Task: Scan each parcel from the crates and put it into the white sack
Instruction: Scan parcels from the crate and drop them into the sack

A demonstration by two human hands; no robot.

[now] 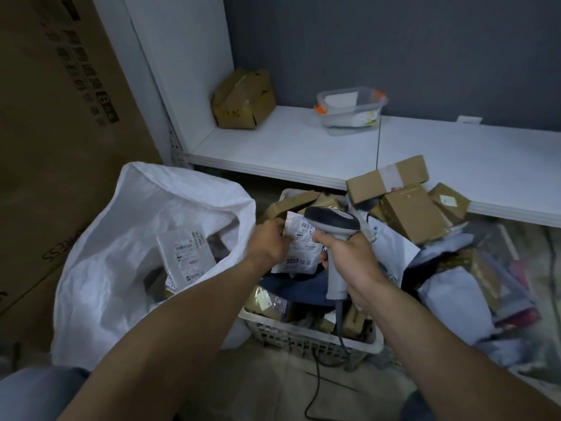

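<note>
Parcel pinched in my left hand above the crate; right hand clamped round barcode scanner, over its label. White sack holds a few parcels; crate heaped, most left, I judge.

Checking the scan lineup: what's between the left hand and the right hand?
In the head view, a white labelled parcel, gripped by the left hand, with the scanner in the right hand aimed over it.

We see glossy plastic on the parcel in the left hand fingers, matt grey plastic scanner just right of them, crinkly woven white sack to their left.
</note>
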